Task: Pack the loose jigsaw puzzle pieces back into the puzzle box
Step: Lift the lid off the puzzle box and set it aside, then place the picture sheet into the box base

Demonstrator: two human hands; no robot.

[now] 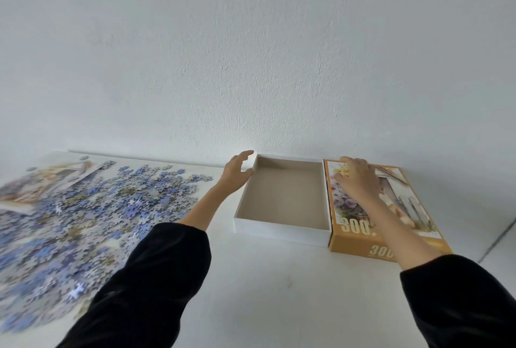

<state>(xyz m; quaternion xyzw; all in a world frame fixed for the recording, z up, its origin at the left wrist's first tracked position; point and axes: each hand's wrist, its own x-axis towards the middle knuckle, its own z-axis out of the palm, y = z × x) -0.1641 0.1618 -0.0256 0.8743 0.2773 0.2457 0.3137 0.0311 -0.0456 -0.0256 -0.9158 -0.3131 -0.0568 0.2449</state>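
Head view, puzzle box [279, 231] open, pieces [97, 208] heaped outside

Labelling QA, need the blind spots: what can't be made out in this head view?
All head view.
Blurred: puzzle pieces, also cut off by the left edge; no count possible.
Covered: part of the lid, its artwork and the print after "300", by the right hand and forearm.
Unclear: whether the left hand touches the box rim at its far left corner.
Half buried: printed sheet under the pieces, blurred.
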